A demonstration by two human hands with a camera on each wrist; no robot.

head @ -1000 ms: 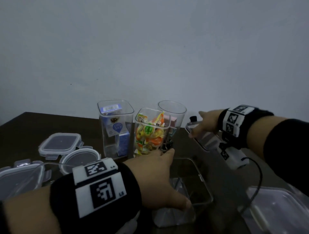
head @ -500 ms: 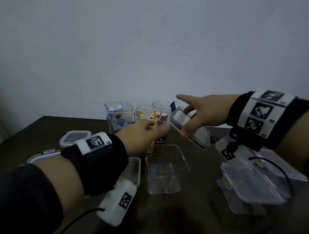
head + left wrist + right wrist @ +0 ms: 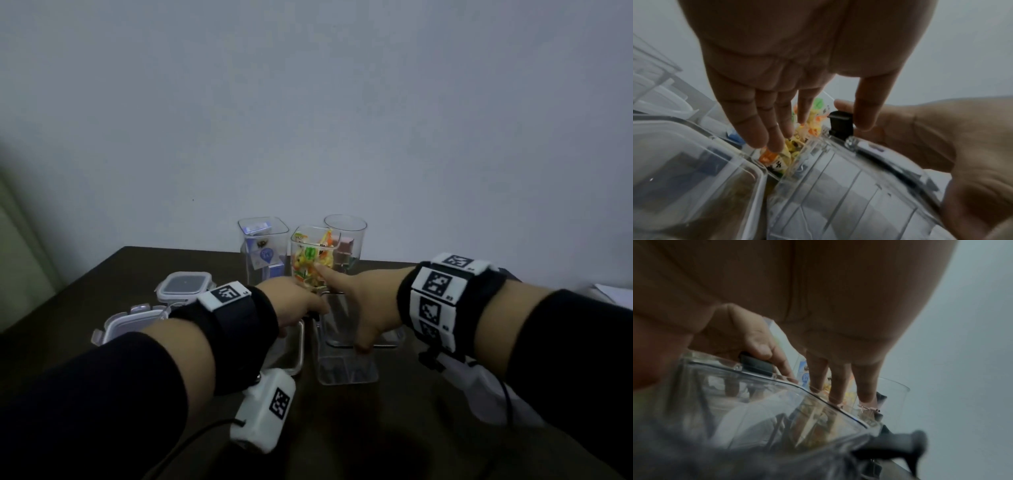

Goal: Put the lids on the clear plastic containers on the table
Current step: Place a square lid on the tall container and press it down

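Observation:
A clear square container (image 3: pixel 346 370) stands on the dark table in front of me. On top of it lies a clear lid (image 3: pixel 390 340) with a black clip (image 3: pixel 840 125) at its far left corner. My right hand (image 3: pixel 359 308) spans the lid, straight fingers at the far edge and thumb at the near edge, and holds it. My left hand (image 3: pixel 303 305) hangs beside it with straight fingers, its thumb touching the black clip (image 3: pixel 756 365). The fit of the lid's edges on the rim is blurred.
Three tall clear containers stand at the back: one with blue packets (image 3: pixel 263 250), one with coloured sweets (image 3: pixel 313 260), one round (image 3: pixel 346 236). Two loose lids (image 3: pixel 186 286) (image 3: pixel 133 322) lie at the left. A shallow clear container (image 3: pixel 296 346) sits under my left wrist.
My right hand carried the lid from the back right through the air and down onto the square container. My left hand moved from the container's side up to the lid's clip.

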